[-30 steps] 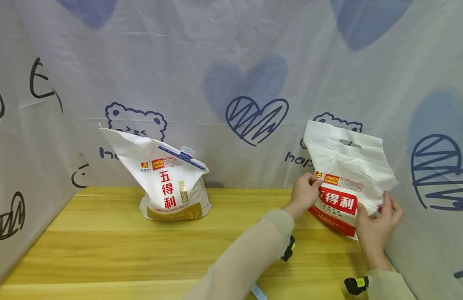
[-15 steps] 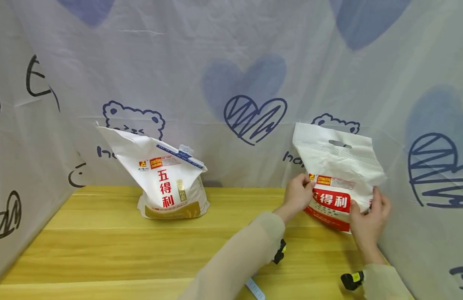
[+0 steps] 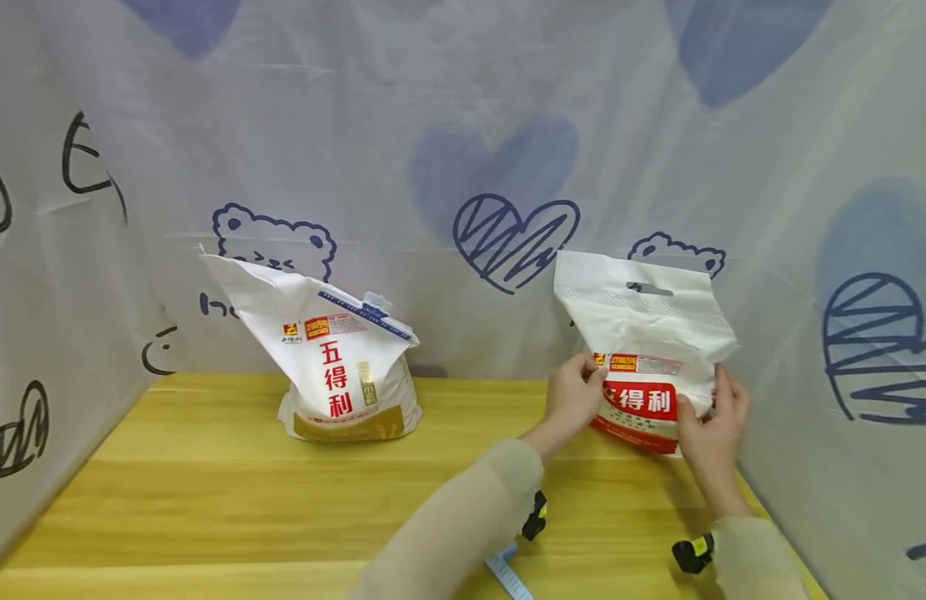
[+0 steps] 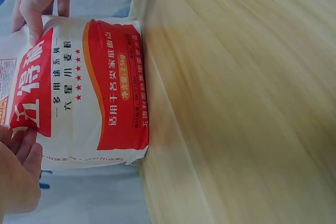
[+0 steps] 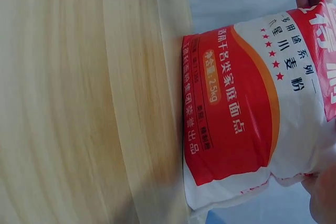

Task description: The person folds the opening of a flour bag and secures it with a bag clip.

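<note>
The left hand [image 3: 575, 393] is pinching the left side of a red and white flour bag [image 3: 637, 325], its fingertips gathering the wrapping beside the red label. The right hand [image 3: 718, 433] is gripping the opposite side, with the thumb lying on the front and the other fingers reaching round the side. Both grips are holding this one bag, between the hands.

The flour bag is sitting near the back right corner of the table [image 3: 207, 508], its base meeting the wood close to the back edge; whether the table is bearing its full weight, I cannot tell. Its slack white top is tilting toward the left, and a handle slot is showing near the upper rim.

A gold and white flour bag [image 3: 350, 379] is standing near the back edge, left of the middle and well apart from the hands. A blue clip [image 3: 368, 313] is running along its slanting top.

Near the front edge, a pale blue strip [image 3: 510, 575] is lying partly behind the left sleeve [image 3: 463, 517]. A black and yellow device [image 3: 693, 553] is showing beside the right sleeve [image 3: 758, 558]. Behind the table, a cloth [image 3: 402, 92] is hanging, printed with hearts and bears.
</note>
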A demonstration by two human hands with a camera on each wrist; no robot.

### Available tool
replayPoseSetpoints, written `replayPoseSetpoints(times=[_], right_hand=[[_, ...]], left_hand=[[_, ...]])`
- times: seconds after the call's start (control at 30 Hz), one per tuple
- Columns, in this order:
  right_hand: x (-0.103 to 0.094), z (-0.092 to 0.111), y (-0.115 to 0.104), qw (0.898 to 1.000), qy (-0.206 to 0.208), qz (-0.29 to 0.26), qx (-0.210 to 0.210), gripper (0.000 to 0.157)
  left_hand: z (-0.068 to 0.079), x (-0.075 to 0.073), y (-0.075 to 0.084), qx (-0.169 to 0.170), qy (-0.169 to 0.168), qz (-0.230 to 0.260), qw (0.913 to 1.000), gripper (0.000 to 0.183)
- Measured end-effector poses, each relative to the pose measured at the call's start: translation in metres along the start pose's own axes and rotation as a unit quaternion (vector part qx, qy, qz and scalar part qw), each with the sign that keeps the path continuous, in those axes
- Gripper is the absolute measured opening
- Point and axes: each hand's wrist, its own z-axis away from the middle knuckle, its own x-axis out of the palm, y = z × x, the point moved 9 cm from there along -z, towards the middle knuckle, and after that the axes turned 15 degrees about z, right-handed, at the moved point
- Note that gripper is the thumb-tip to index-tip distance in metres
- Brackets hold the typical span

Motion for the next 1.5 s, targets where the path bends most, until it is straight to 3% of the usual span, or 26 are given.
replayPoseSetpoints(times=[0.27, 0.67, 1.17, 1.5], right_hand=[[0.021, 0.003, -0.023, 0.999, -0.024, -0.014, -0.022, 0.072], [0.057, 0.017, -0.062, 0.994, -0.065, -0.056, -0.061, 0.073], [0.096, 0.039, -0.113, 0.985, -0.089, -0.122, -0.086, 0.076], [0.111, 0.053, -0.136, 0.981, -0.093, -0.141, -0.097, 0.075]], left_hand=[[0.0, -0.031, -0.003, 0.009, 0.011, 0.016, 0.9998, 0.015], [0.007, -0.086, -0.006, 0.023, 0.056, -0.006, 0.9981, 0.013], [0.024, -0.156, 0.007, 0.101, 0.129, -0.003, 0.9866, 0.011], [0.034, -0.19, 0.011, 0.119, 0.146, -0.031, 0.9816, 0.013]])
